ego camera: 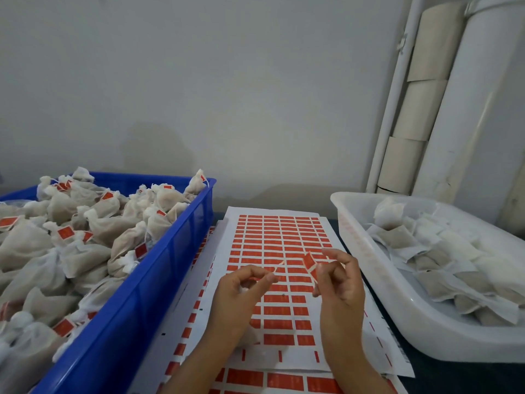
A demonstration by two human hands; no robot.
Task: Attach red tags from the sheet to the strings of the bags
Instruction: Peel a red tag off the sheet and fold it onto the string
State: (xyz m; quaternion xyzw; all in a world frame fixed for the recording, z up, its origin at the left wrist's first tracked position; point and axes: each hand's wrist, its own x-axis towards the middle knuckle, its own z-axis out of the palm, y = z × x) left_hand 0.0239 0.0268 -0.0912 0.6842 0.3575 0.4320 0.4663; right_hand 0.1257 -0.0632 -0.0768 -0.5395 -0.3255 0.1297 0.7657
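Red tag (309,261) pinched in right hand (339,288), lifted clear of sheet (279,251), tilted, one white edge showing. Thin strip or string end (277,267) pinched at fingertips of left hand (244,291), angled up toward the tag, tip near it but apart. Too fine and blurred to say whether string, backing sliver or both. No bag visible in either hand; something pale under the left palm, unclear. Both hands closed on their items, fingers curled, held above the middle of the sheet.

Sheet flat on counter (443,376), many rows of red tags left, lower rows partly stripped. More sheets beneath, edges showing at left and near side.

Blue bin (159,268) on left, heaped with tied bags (85,228), many carrying red tags already. White tray (397,317) on right, holding flat bags (443,268) with no tags seen. Wall behind, pale pipe and cardboard rolls in right corner.

Likely step: bringing tag and string together for folding. Risks from here, as judgement:
- Adhesive face sticking to a fingertip or to itself before string lies across it, from the loose tilted hold.
- String slipping out of the light left pinch, missing the fold line.
- Tag closing crooked, edges mismatched, if folded with string off centre.
- Tag brushing the sheet below and grabbing it, given the low height.
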